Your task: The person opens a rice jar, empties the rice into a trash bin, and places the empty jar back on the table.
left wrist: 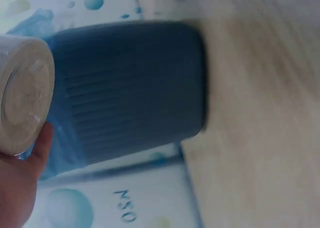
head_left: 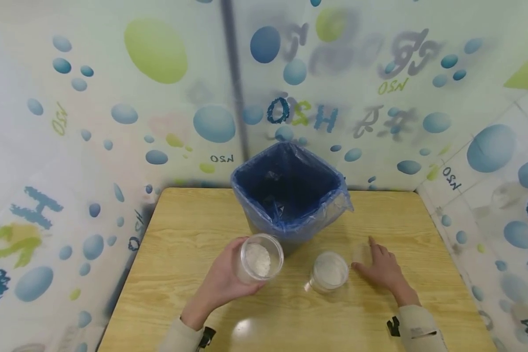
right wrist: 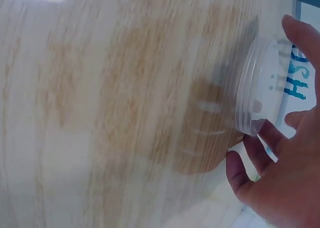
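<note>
In the head view my left hand [head_left: 229,276] grips a clear plastic jar [head_left: 243,274] around its side, with white powder [head_left: 258,259] inside. The jar is raised off the table at the near side of a lined bin [head_left: 270,230], its mouth facing the head camera. From the left wrist, the jar's round base [left wrist: 27,100] shows. A second clear jar [head_left: 330,271] with whitish contents stands on the table between the hands. My right hand [head_left: 380,269] is spread low over the table, its thumb and fingers around a clear lid [right wrist: 257,85]; whether they touch it I cannot tell.
A blue bag [head_left: 286,227] lines the grey-blue bin [left wrist: 140,88], its edge folded over the rim. The wooden table [head_left: 180,234] runs back to a white wall [head_left: 171,102] printed with blue and green spots; similar panels flank both sides.
</note>
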{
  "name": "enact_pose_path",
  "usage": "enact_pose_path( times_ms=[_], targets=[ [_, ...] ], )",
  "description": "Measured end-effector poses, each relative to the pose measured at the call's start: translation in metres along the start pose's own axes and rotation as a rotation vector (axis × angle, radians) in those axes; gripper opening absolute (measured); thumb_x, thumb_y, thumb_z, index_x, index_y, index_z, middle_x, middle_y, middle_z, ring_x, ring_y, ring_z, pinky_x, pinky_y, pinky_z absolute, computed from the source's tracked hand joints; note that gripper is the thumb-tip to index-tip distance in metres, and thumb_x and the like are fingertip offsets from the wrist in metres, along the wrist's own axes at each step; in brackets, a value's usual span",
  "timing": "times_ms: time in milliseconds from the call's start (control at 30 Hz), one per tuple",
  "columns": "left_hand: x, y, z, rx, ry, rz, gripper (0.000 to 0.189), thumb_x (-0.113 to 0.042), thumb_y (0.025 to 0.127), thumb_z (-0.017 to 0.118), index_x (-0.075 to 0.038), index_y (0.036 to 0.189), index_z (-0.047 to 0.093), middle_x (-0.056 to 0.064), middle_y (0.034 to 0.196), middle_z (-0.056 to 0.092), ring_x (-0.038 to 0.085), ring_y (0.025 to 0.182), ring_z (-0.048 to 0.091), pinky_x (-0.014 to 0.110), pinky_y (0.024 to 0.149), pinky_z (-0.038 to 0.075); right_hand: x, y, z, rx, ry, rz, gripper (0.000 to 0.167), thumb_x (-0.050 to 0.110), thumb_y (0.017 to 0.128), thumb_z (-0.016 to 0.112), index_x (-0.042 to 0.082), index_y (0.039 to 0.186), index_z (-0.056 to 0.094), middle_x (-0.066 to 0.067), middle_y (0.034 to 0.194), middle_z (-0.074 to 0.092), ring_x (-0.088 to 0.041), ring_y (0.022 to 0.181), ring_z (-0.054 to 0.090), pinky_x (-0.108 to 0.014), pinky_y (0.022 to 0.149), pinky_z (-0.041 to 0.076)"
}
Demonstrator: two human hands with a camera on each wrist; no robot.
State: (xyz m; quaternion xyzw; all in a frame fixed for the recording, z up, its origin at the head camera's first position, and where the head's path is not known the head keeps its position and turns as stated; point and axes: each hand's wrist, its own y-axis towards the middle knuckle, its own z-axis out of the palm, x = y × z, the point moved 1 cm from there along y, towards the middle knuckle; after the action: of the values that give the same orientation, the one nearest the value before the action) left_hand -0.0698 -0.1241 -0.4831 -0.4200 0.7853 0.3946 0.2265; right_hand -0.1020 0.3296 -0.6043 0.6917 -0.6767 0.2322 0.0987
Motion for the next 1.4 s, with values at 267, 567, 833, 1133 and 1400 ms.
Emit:
enact_pose_path(
  times_ms=[267,567,833,1133,1400],
  targets=[
    [-0.015,0.038,-0.043,-0.022,0.089,0.128,0.101,-0.030,0.060,0.097,-0.002,0.142,0.045,0.016,0.136,0.055,0.032,0.115,0.062,0.051,0.089,0.058,-0.004,-0.005,-0.001,-0.005,0.025,-0.001,0.094,0.049,0.096,0.065,-0.017,0.152,0.028,-0.045,0.148,0.034,-0.067,0.131,0.034,-0.075,0.104,0.034],
    [-0.023,0.081,-0.074,-0.074,0.273,0.154,0.097,-0.033,0.063,0.095,-0.001,0.142,0.049,0.018,0.130,0.056,0.034,0.111,0.061,0.052,0.087,0.057,-0.006,-0.008,0.003,-0.013,0.013,0.003,0.093,0.049,0.095,0.065,-0.018,0.150,0.030,-0.046,0.146,0.036,-0.067,0.129,0.036,-0.076,0.102,0.036],
    [-0.026,0.108,-0.089,-0.081,0.419,0.124,0.096,-0.036,0.066,0.093,-0.002,0.145,0.050,0.019,0.132,0.059,0.037,0.104,0.063,0.052,0.078,0.058,-0.007,-0.009,0.005,-0.057,-0.003,-0.034,0.090,0.044,0.094,0.069,-0.018,0.148,0.034,-0.045,0.143,0.040,-0.066,0.127,0.039,-0.073,0.104,0.036],
    [-0.026,0.125,-0.091,-0.086,0.517,0.170,0.095,-0.032,0.064,0.096,-0.003,0.143,0.053,0.017,0.133,0.060,0.037,0.111,0.061,0.057,0.083,0.054,0.001,-0.011,0.004,-0.045,-0.015,-0.024,0.091,0.034,0.088,0.076,-0.020,0.148,0.032,-0.046,0.141,0.040,-0.068,0.123,0.040,-0.074,0.103,0.037],
    [-0.028,0.134,-0.095,-0.053,0.614,0.176,0.096,-0.032,0.066,0.097,-0.004,0.145,0.051,0.018,0.135,0.059,0.038,0.119,0.058,0.059,0.090,0.051,0.004,-0.009,0.007,-0.070,-0.013,-0.061,0.087,0.031,0.088,0.076,-0.020,0.146,0.035,-0.046,0.140,0.042,-0.067,0.123,0.042,-0.074,0.104,0.035]
  ],
)
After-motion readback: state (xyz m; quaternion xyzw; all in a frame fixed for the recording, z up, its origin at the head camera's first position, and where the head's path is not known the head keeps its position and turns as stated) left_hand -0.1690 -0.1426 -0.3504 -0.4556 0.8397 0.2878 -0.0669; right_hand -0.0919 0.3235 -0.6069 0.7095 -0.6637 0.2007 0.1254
